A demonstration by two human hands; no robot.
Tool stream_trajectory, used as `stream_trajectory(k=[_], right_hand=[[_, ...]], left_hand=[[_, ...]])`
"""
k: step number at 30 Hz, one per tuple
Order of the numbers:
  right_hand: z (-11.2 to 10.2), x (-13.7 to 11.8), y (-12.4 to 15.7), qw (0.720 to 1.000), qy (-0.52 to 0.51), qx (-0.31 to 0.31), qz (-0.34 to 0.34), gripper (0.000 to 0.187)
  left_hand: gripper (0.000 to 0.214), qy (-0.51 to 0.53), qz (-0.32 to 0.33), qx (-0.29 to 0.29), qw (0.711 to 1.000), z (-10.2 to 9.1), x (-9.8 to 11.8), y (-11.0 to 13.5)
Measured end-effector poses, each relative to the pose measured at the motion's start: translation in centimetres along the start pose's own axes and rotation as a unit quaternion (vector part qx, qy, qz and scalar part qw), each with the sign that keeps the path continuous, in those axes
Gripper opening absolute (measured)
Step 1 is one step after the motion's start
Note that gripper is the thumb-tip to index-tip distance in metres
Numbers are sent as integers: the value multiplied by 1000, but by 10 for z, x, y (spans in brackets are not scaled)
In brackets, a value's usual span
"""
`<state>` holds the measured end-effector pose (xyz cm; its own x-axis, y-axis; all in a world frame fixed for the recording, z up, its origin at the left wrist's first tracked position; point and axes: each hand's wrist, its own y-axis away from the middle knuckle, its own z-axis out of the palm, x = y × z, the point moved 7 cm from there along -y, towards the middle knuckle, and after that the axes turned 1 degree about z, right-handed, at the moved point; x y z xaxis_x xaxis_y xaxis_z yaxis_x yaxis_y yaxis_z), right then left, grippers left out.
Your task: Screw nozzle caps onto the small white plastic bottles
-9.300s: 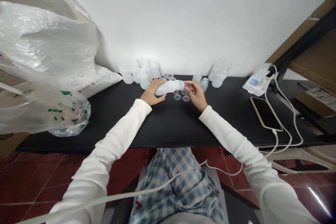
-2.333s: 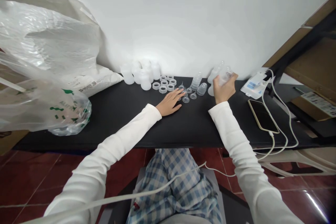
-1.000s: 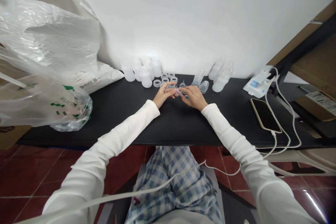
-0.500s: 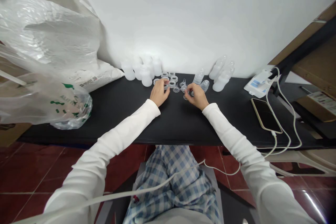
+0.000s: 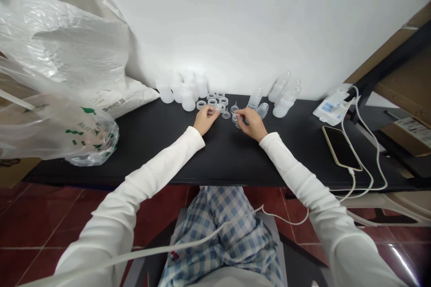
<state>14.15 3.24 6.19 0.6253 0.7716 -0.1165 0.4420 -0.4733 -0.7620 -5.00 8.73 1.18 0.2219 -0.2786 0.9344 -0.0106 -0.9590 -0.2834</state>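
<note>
My left hand is closed, its thumb and fingers pinching a translucent bottle collar ring tilted above the others. My right hand is closed too, with its fingertips on a clear bottle nipple at the table surface. More collar rings lie just beyond my left hand. Between the hands, loose clear nipples rest on the black table. Beyond my right hand are clear bottle caps, one cap upright and another cap tilted.
Several open white bottles stand at the back left, and several capped bottles at the back right. Plastic bags crowd the left side. A phone, white cables and a white power strip lie on the right.
My left hand has lifted a collar ring from the group and turned slightly toward the right. My right fingers have shifted a little left and up, onto a nipple.
</note>
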Motion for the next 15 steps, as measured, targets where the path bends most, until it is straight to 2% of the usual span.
stream_trajectory(k=[1, 3, 5, 9, 15], right_hand=[[0, -1, 0, 1000, -6, 1, -6, 18], [-1, -4, 0, 1000, -15, 5, -17, 18], [-1, -7, 0, 999, -22, 9, -26, 18], [1, -13, 1, 999, -25, 1, -32, 16], [6, -8, 0, 999, -23, -19, 17, 16]], left_hand=[[31, 84, -37, -20, 996, 5, 0, 1], [36, 224, -99, -56, 968, 15, 1, 5], [38, 301, -135, -80, 941, 23, 4, 10], [39, 332, -164, -136, 919, 34, 7, 18], [51, 317, -150, -205, 914, 45, 9, 25]])
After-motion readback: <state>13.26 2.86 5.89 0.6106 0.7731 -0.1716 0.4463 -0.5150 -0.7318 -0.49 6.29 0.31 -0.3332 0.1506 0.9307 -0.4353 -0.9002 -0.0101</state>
